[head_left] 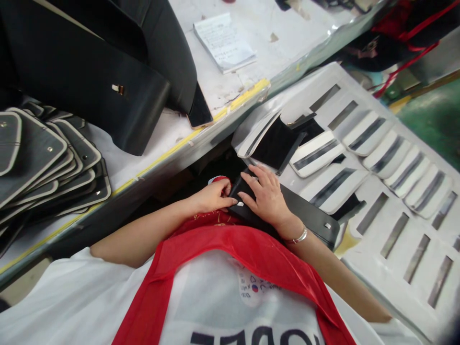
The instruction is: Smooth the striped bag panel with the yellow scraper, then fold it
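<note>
A long black leather-like panel (305,213) lies slantwise across my lap, with a small shiny metal fitting at its right end. Pinched at the panel's left end is my left hand (215,195), its fingers curled and the thumb on top near a small white or shiny spot. My right hand (266,197) rests on the panel's upper surface with fingers spread, a bracelet (300,235) on its wrist. Part of the panel is hidden beneath this hand. Under my hands is a red apron (233,239).
On the left, a table (168,155) holds stacked black pieces with pale edges (57,158), a large black curved piece (108,86), a phone (200,108) and a notepad (224,43). To the right, a white slotted crate (381,273) carries several white-and-black folded pieces (334,189).
</note>
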Available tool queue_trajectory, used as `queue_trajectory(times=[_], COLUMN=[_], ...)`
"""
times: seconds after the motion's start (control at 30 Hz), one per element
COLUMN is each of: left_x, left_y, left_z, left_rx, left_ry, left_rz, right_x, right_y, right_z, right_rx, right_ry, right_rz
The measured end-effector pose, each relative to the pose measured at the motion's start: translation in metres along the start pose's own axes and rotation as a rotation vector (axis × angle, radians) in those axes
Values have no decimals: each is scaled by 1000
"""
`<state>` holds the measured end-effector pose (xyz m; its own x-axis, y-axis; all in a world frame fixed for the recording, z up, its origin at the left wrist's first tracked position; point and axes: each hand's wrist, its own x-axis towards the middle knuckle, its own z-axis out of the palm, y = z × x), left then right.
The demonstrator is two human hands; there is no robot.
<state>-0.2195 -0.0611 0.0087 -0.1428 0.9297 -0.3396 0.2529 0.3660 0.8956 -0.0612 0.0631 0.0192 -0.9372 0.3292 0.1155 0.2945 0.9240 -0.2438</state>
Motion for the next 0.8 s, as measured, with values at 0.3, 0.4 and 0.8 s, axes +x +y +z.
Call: queue_trajectory(times=[0.3,0.4,0.8], left_x=[6,8,-18], left_y=[1,0,21], left_z=[-6,-8,19], left_rx=[141,159,520], left_ry=[-59,-83,284], left_rz=[31,37,563], right_x=[-47,-60,-91], right_y=[-15,-17,-12], right_z=[-4,-2,-7], right_rx=[-75,-104,-88], right_ry=[-57,-79,-100], right_rz=[81,80,-98])
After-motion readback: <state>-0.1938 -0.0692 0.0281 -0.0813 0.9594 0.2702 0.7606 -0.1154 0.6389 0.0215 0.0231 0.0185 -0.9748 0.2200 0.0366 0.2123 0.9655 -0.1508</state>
